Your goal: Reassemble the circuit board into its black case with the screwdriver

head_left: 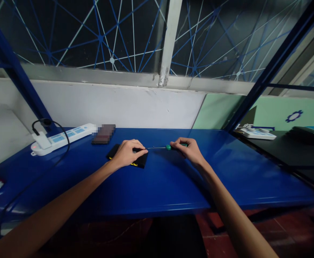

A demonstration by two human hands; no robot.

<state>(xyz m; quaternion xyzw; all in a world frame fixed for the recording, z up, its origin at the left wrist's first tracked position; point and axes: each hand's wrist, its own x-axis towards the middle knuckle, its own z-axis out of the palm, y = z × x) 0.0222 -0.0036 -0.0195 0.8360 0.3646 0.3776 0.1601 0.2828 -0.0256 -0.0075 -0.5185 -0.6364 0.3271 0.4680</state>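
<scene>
My right hand [187,148] is closed round the handle of a screwdriver [168,147], green where it shows. Its thin metal shaft lies level and points left. At the tip of the shaft, the thumb and fingers of my left hand [128,153] are pinched together. Whatever sits between those fingertips is too small to make out. Beneath my left hand a flat black case [140,163] with yellow markings rests on the blue table [167,186], partly covered by the hand. A tiny dark speck shows just above the shaft.
A white power strip [76,133] with a plugged-in charger [42,141] and black cable stands at the back left. Beside it lies a dark flat object [104,134], partly blurred out. Blue frame posts rise on both sides. Another white power strip [257,133] is at right.
</scene>
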